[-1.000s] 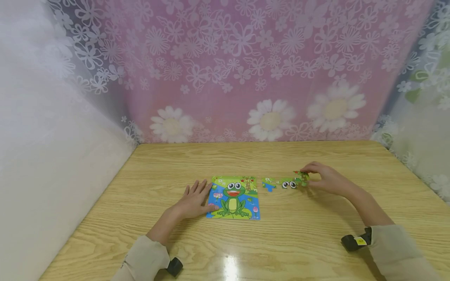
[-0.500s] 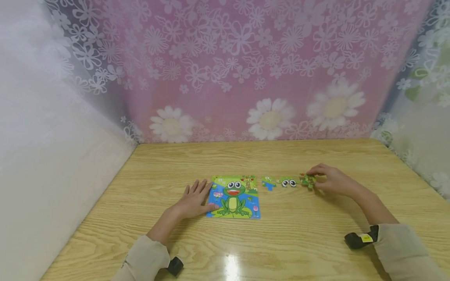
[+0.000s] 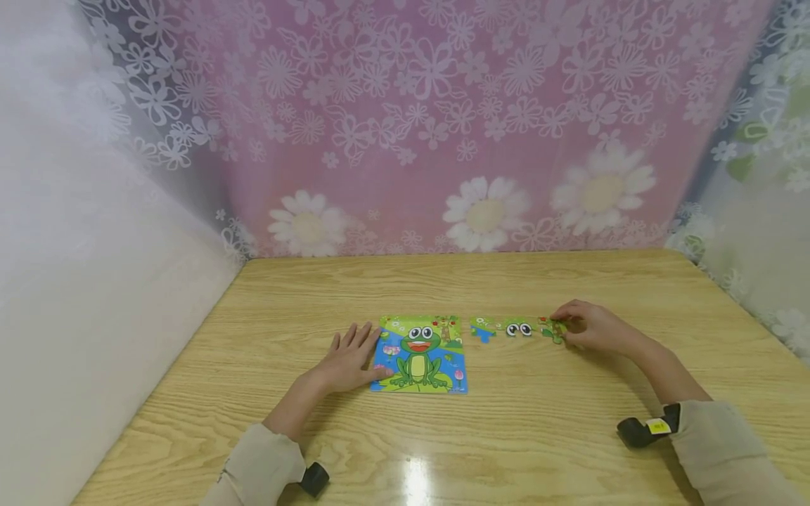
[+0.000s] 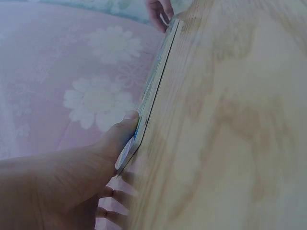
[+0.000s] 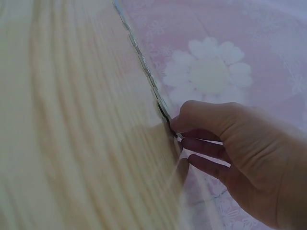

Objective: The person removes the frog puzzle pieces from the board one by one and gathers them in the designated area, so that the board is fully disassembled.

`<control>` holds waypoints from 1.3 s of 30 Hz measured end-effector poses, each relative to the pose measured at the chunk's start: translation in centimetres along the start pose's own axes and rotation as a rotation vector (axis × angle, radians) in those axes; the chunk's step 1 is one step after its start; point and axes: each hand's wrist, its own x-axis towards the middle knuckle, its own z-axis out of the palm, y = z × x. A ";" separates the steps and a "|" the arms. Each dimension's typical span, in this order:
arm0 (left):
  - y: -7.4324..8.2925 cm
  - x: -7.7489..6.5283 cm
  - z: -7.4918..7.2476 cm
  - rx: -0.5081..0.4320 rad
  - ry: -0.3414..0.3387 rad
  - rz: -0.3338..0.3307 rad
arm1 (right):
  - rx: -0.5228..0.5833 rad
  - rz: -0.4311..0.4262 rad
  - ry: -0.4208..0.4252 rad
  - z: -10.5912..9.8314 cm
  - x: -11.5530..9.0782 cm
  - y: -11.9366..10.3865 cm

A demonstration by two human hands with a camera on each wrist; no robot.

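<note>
Shows, below centre toward 6 o'clock, the frog board (image 3: 420,355) flat on the wooden table (image 3: 405,436), with the left hand (image 3: 346,363) at its 9 o'clock side, fingers spread, thumb over the border. Presents, toward 2 o'clock, the blue piece (image 3: 483,328), the eyes piece (image 3: 519,324) and the tree piece (image 3: 555,329), the last pinched between thumb and fingertips of the right hand (image 3: 593,327) (fully locked or not, cannot tell). Suggests a top row nearly done, with mouth and body left to build.

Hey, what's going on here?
It looks like jigsaw work: a person's right hand pinches the tree piece at the right end of a row on the table, with the eye piece and the blue-green piece to its left. The left hand rests at the left edge of the square frog picture.
</note>
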 end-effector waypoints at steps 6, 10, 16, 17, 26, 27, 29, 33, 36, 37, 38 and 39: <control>0.2 -0.2 -0.3 -0.013 0.003 0.001 | 0.021 0.001 -0.016 -0.1 0.1 -0.3; 0.4 -0.4 -0.5 -0.014 0.005 0.001 | 0.034 0.012 -0.023 -0.1 0.1 -0.4; 0.4 -0.4 -0.5 -0.013 0.004 -0.005 | 0.056 0.011 -0.018 -0.2 0.2 -0.8; 0.4 -0.4 -0.5 -0.013 0.003 -0.004 | 0.057 0.011 -0.012 -0.2 0.3 -0.9; 0.3 -0.4 -0.4 -0.016 0.007 0.003 | 0.050 -0.038 0.018 -0.4 1.5 -3.7; 0.3 -0.3 -0.4 -0.016 0.007 0.003 | 0.050 -0.047 0.012 -0.3 1.7 -4.0; 0.3 -0.3 -0.3 -0.017 0.009 0.003 | 0.060 -0.064 0.007 -0.1 2.1 -4.7; 0.2 -0.3 -0.3 -0.009 0.006 0.000 | 0.081 -0.083 -0.018 0.6 3.1 -5.9; 0.3 -0.3 -0.3 -0.007 0.007 0.004 | 0.101 -0.094 -0.050 1.2 3.8 -7.0; 0.3 -0.2 -0.3 -0.010 0.009 0.008 | 0.101 -0.103 -0.061 1.4 4.1 -7.4; 0.4 -0.2 -0.3 -0.010 0.009 0.010 | 0.107 -0.109 -0.073 1.6 4.4 -7.8; 0.4 -0.2 -0.3 -0.011 0.009 0.012 | 0.102 -0.118 -0.079 1.7 4.7 -8.2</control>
